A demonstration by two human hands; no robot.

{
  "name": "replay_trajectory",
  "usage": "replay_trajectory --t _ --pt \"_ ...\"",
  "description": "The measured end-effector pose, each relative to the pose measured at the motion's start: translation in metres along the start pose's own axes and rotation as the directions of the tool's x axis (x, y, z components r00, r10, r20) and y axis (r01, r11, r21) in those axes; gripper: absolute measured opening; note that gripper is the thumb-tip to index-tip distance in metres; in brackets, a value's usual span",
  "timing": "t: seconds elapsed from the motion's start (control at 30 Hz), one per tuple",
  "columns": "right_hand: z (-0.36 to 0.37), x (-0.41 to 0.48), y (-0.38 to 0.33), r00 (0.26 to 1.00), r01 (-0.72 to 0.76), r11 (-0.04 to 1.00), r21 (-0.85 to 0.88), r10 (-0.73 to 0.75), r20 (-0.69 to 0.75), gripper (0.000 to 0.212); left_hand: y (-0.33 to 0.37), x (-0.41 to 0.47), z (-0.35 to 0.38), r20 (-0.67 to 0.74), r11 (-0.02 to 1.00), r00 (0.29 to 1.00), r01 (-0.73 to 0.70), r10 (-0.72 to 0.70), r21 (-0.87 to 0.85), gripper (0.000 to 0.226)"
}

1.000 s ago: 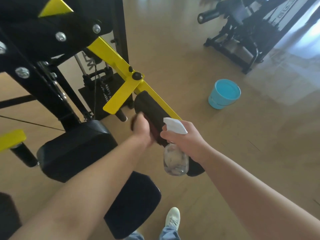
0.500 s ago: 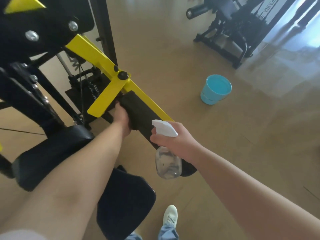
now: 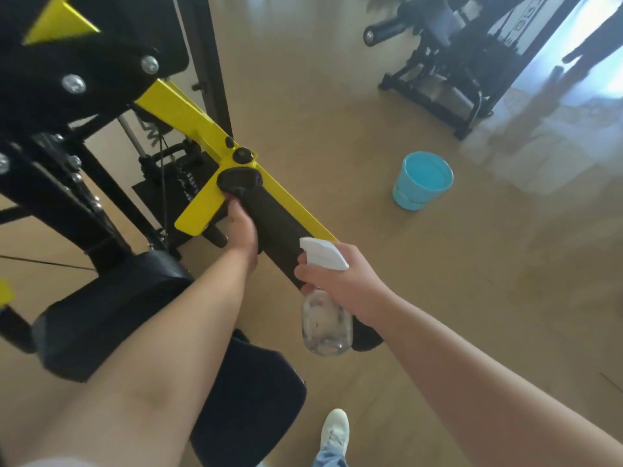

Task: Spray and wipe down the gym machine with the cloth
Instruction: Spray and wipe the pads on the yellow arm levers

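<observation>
Yellow steel and black foam are what's getting cleaned just now. On the gym machine [image 3: 84, 55], a yellow arm [image 3: 188, 116] slopes down toward the person, with a long black roller pad [image 3: 279, 227] lying along it.

The right hand [image 3: 350, 281] holds a clear spray bottle [image 3: 325, 325] by the neck. Its fingers [image 3: 305, 273] are curled under the white trigger head, and the bottle hangs just beside the pad's lower end.

The left hand [image 3: 241, 227] grips the pad's upper end and presses a dark cloth [image 3: 239, 183] there. Its fingers wrap round the far side, mostly out of my sight.

The cloth is bunched into a lump over the tip of the pad, right under the black knob. It is so close in colour to the foam that its edges are hard to pick out.

I'd say the job is partway done, with wiping going on at this one pad. I can't see any wet sheen to say how much of it has been sprayed. The seat pads [image 3: 111, 308] and the black frame look to be waiting. A blue bucket [image 3: 423, 180] stands on the floor [image 3: 337, 112], well apart.
</observation>
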State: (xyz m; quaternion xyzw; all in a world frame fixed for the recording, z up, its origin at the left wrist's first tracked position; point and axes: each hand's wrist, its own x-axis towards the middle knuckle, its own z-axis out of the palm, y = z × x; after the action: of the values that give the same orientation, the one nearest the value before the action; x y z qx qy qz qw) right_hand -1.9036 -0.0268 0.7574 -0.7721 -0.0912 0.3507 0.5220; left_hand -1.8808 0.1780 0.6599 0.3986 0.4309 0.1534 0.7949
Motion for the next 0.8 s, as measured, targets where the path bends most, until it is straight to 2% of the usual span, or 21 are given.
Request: replay_trajectory --t 0.07,0.1,0.17,0.2,0.27,0.33,0.43,0.5,0.53,0.6,0.7,0.8 --pt "0.000 0.001 -0.003 1.000 0.005 1.000 -0.002 -0.005 -0.006 0.018 0.001 -0.005 0.003 -0.006 0.996 0.997 0.070 -0.071 -0.063 0.054" --pt "0.000 0.002 -0.006 1.000 0.004 1.000 -0.004 -0.004 -0.016 0.017 0.000 -0.006 0.002 0.037 0.981 0.991 0.129 -0.125 -0.143 0.051" --pt "0.000 0.004 -0.011 1.000 0.014 1.000 0.005 -0.014 -0.025 0.016 -0.001 -0.009 0.001 0.166 0.917 0.960 0.268 -0.227 -0.295 0.060" --pt "0.000 0.006 -0.013 1.000 0.018 1.000 0.012 -0.018 -0.025 0.016 -0.003 -0.014 0.000 0.215 0.906 0.946 0.301 -0.244 -0.299 0.064" --pt "0.002 0.007 -0.015 1.000 0.001 0.999 0.032 0.000 -0.026 0.015 -0.015 -0.025 -0.003 0.246 0.937 0.930 0.316 -0.274 -0.152 0.066" --pt "0.004 0.006 -0.015 1.000 -0.002 0.999 0.047 0.004 -0.023 0.016 -0.035 -0.046 -0.004 0.317 0.929 0.887 0.369 -0.337 -0.044 0.059" --pt "0.006 0.006 -0.014 0.999 -0.009 0.998 0.058 0.011 -0.033 0.019 -0.064 -0.081 -0.003 0.402 0.883 0.811 0.468 -0.425 -0.012 0.040" --pt "0.007 0.006 -0.012 0.999 -0.014 0.998 0.063 0.016 -0.032 0.020 -0.071 -0.083 -0.006 0.427 0.868 0.792 0.495 -0.437 -0.031 0.039" --pt "0.007 0.006 -0.011 1.000 -0.013 0.997 0.070 0.015 -0.024 0.020 -0.067 -0.077 -0.008 0.423 0.864 0.794 0.501 -0.437 -0.047 0.044" --pt "0.006 0.006 -0.010 1.000 -0.015 0.996 0.093 0.016 -0.010 0.021 -0.049 -0.054 -0.009 0.346 0.893 0.852 0.443 -0.394 -0.074 0.052" --pt "-0.001 0.006 -0.005 1.000 -0.014 0.992 0.128 0.017 -0.019 0.020 -0.025 -0.023 -0.010 0.212 0.946 0.940 0.299 -0.268 -0.129 0.049" --pt "-0.007 0.004 -0.004 1.000 0.000 0.989 0.146 0.001 -0.005 0.013 -0.030 -0.030 -0.013 0.240 0.955 0.948 0.251 -0.210 -0.159 0.049"
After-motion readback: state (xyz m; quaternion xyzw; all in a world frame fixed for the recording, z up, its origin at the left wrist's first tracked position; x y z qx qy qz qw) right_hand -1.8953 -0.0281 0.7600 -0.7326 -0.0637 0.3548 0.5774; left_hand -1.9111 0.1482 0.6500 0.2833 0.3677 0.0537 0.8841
